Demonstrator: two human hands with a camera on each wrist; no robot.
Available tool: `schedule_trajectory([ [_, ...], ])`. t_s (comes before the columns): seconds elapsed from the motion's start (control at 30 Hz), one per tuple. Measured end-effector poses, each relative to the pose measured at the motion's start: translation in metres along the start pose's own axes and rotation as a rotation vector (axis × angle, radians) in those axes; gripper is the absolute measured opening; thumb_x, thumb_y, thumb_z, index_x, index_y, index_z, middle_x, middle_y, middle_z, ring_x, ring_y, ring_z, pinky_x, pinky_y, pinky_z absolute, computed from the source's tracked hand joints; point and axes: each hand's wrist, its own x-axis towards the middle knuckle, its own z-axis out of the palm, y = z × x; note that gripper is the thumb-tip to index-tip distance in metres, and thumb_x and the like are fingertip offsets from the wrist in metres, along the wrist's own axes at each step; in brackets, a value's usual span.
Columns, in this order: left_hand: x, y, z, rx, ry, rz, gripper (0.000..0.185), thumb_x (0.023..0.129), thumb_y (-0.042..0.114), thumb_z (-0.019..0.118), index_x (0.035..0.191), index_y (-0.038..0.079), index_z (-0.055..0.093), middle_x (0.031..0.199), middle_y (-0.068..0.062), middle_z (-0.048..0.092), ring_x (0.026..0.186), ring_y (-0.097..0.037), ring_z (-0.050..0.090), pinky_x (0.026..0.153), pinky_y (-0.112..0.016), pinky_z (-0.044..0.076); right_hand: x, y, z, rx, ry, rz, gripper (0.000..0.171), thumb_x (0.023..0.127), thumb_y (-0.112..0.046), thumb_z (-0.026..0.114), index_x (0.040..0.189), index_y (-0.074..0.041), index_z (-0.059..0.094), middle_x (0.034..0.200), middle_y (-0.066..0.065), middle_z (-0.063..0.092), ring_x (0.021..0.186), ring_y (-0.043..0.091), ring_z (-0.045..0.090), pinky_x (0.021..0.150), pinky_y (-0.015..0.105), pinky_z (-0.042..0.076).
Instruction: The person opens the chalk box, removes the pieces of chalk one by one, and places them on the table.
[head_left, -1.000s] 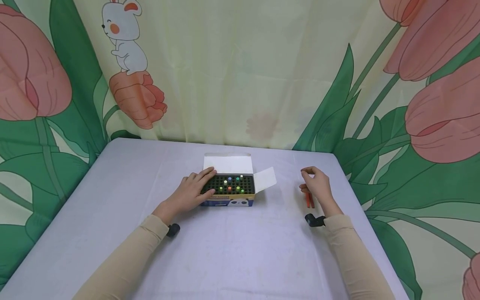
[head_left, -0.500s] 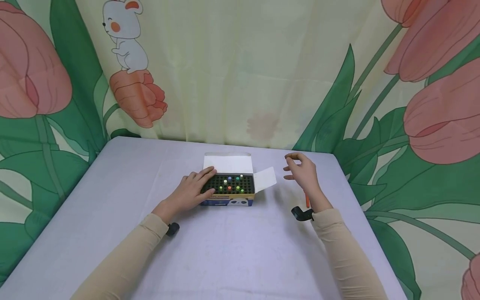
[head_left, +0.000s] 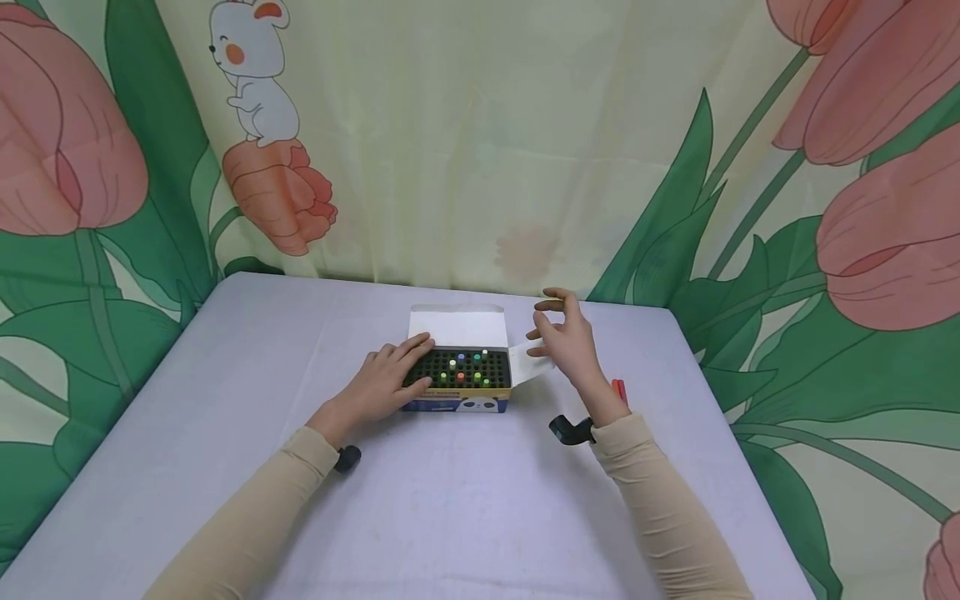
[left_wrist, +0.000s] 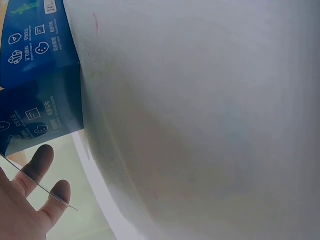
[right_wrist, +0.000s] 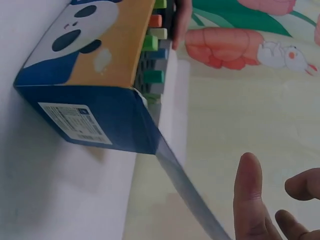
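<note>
While my left hand (head_left: 382, 382) lies flat on the light cardboard crayon box (head_left: 459, 383) mid-table, my right hand (head_left: 567, 346) hovers empty, fingers spread, over its flimsy side flap (head_left: 525, 360), best pinched at the edge.

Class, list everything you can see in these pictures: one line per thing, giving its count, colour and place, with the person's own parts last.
crayon box: one, blue and orange with a panda face, lid and side flap open, middle of the table.
crayons in the box: several, green, orange, blue and pale tips, standing in a black grid.
loose crayons: orange-red, count unclear, on the table partly hidden behind the right wrist.
table: one, pale grey, in front of the person.
backdrop: one, cream with pink tulips, green leaves and a white rabbit, behind the table.
left hand: one, resting on the box's left end.
right hand: one, fingers relaxed, holding nothing, by the open side flap.
</note>
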Motion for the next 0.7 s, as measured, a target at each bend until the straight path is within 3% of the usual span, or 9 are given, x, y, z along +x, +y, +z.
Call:
schedule_trajectory([
  [0.17,0.000,0.000,0.000,0.001,0.005,-0.001,0.072,0.107,0.057,0.046,0.167,0.023,0.024,0.173,0.002,0.021,0.131,-0.038,0.048,0.104,-0.062,0.038,-0.002,0.009,0.014,-0.069,-0.027,0.003,0.043,0.106,-0.020,0.058,0.146,-0.011,0.047,0.136,0.015,0.058,0.087,0.036,0.073,0.061,0.034,0.061],
  [0.37,-0.001,0.000,0.000,-0.002,0.012,0.006,0.072,0.107,0.057,0.047,0.167,0.023,0.025,0.173,0.001,0.022,0.129,-0.038,0.049,0.103,-0.063,0.038,-0.008,0.019,0.031,-0.263,-0.089,0.010,0.036,0.105,-0.021,0.060,0.138,-0.010,0.055,0.134,0.011,0.060,0.071,0.030,0.072,0.058,0.036,0.060],
  [0.53,-0.001,0.001,0.000,0.002,0.019,0.007,0.072,0.107,0.056,0.047,0.167,0.023,0.025,0.173,0.001,0.022,0.129,-0.038,0.049,0.102,-0.062,0.038,-0.010,0.023,0.040,-0.406,-0.105,-0.016,0.031,0.102,-0.023,0.064,0.129,-0.009,0.063,0.129,0.011,0.065,0.067,0.020,0.066,0.061,0.030,0.055],
  [0.7,-0.001,0.004,-0.001,-0.003,0.021,0.007,0.072,0.106,0.055,0.049,0.166,0.021,0.027,0.172,0.000,0.024,0.128,-0.038,0.049,0.101,-0.062,0.039,-0.013,0.022,0.046,-0.457,-0.129,-0.026,0.025,0.101,-0.024,0.067,0.122,-0.009,0.068,0.118,0.010,0.073,0.054,0.017,0.062,0.054,0.029,0.051],
])
